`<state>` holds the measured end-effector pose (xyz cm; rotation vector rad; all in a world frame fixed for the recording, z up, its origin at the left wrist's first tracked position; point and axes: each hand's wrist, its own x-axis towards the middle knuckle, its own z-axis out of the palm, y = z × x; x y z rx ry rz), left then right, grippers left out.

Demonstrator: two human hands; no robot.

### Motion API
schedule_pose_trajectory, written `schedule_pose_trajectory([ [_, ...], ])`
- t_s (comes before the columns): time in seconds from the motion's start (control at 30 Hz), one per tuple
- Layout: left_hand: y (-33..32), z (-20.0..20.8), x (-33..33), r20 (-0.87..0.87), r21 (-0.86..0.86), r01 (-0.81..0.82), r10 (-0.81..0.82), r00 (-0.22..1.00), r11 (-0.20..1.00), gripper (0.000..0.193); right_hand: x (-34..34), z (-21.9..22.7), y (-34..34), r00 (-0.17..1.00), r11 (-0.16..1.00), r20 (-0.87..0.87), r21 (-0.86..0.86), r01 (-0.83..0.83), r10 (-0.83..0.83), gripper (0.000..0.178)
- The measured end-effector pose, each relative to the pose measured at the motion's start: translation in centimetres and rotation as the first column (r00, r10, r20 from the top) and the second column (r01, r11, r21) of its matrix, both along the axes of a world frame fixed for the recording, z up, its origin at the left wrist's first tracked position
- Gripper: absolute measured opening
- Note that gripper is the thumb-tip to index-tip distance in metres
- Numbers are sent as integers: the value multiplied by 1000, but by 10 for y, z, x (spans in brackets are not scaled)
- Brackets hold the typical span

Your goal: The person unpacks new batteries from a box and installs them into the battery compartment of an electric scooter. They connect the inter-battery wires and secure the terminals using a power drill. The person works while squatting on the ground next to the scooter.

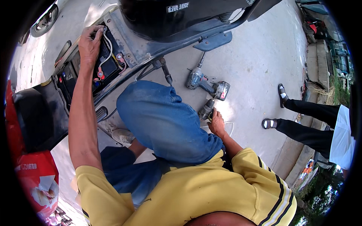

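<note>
One wide camera, head-worn by the person (pixel 203 188) over there, faces down, near above left hand (pixel 90 44) and right hand (pixel 217 123).

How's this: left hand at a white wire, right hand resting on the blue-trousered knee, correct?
Not quite: the head view shows the right hand down at a power drill on the ground, not on the knee. The left hand is indeed at the white wire.

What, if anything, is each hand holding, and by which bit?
The left hand seems to pinch the white wire by its upper end. The right hand is at the nearer drill; I can't tell whether it's gripping it.
</note>
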<state>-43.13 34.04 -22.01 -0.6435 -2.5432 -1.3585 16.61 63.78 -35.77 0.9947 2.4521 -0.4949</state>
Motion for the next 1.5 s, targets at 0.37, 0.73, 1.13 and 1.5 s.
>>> schedule_pose_trajectory([
  [0.37, 19, 5, 12, -35, 27, 0, 1, 999, 1000, 15, -7, 61, 27, 992, 984, -127, -172, -37, 15, 90],
  [0.73, 18, 11, 20, 8, 72, -24, 23, 1000, 997, 16, -236, 360, -7, 842, 480, -434, -841, -250, -320, 64],
  [1.13, 14, 17, 23, 6, 89, 9, -10, 1000, 996, 17, -451, 371, -109, 894, 672, -443, -641, -370, 69, 35],
  [1.5, 14, 14, 20, -4, 46, -9, 9, 1000, 999, 16, -491, 350, -127, 918, 705, -384, -625, -335, 95, 33],
])
